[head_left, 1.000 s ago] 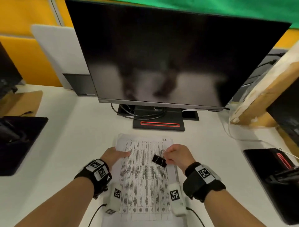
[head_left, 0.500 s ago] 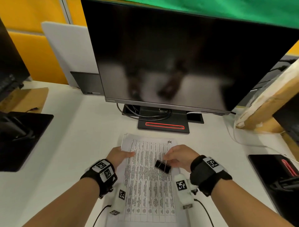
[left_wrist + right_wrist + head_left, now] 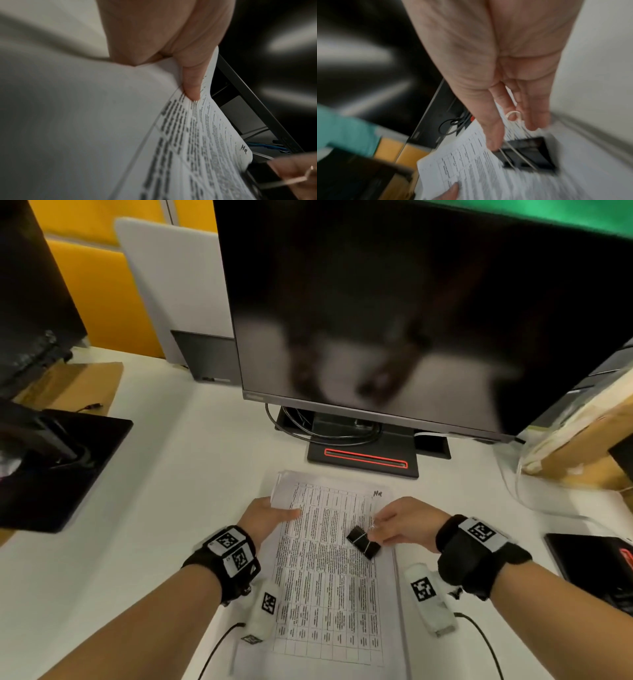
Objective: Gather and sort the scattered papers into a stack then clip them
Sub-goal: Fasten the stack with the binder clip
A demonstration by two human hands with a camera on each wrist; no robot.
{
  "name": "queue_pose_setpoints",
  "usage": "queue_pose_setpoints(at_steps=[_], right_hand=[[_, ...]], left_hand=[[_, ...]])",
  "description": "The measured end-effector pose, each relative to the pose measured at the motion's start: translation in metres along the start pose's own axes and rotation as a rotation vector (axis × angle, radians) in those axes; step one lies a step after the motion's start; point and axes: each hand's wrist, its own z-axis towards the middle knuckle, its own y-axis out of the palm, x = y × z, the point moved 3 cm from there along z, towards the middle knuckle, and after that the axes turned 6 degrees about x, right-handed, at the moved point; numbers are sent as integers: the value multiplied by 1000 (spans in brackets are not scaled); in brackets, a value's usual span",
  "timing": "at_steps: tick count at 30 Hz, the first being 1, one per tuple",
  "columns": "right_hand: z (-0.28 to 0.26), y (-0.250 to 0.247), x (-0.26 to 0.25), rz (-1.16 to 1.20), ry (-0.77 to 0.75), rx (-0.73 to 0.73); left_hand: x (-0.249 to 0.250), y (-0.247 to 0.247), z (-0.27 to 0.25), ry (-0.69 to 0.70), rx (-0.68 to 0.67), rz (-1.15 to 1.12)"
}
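Note:
A stack of printed papers (image 3: 325, 577) lies on the white desk in front of the monitor. My left hand (image 3: 265, 517) grips the stack's far left corner, thumb (image 3: 192, 86) on top, and that corner (image 3: 211, 83) curls up off the desk. A black binder clip (image 3: 363, 542) lies over the papers near their right edge. My right hand (image 3: 397, 525) pinches the clip's wire handles (image 3: 513, 117) between thumb and fingers; the clip's black body (image 3: 529, 154) hangs below the fingertips over the papers (image 3: 471, 169).
A large dark monitor (image 3: 411, 320) on a black stand (image 3: 363, 460) with cables stands just behind the papers. Black device bases sit at the left (image 3: 61, 467) and right (image 3: 596, 556). A cardboard box (image 3: 582, 446) is at the far right.
The view has shifted, so the scene sits further right and lower. The right hand has carried the clip slightly toward the papers' right edge. The left hand keeps its hold on the corner.

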Motion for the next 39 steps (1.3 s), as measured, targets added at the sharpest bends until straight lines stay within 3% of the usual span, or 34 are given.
queue_pose_setpoints(at_steps=[2, 4, 9, 17, 29, 34, 36, 39], right_hand=[[3, -18, -20, -290, -211, 174], [4, -35, -45, -418, -389, 300], [10, -50, -79, -590, -544, 336], [26, -42, -99, -656, -579, 258], [36, -18, -113, -685, -509, 114], [48, -12, -109, -649, -346, 39], [49, -11, -103, -693, -277, 69], [33, -15, -101, -632, -298, 202]], left_hand=[[-1, 0, -1, 12, -7, -2], [-3, -2, 0, 18, -14, -3], [-6, -3, -2, 32, -22, -15], [-5, -3, -5, 46, -23, -20], [-7, -4, -3, 64, -26, -3], [-2, -4, -3, 58, -23, 41], [0, -2, -2, 55, -4, 109], [8, 1, -1, 86, 40, 265]])
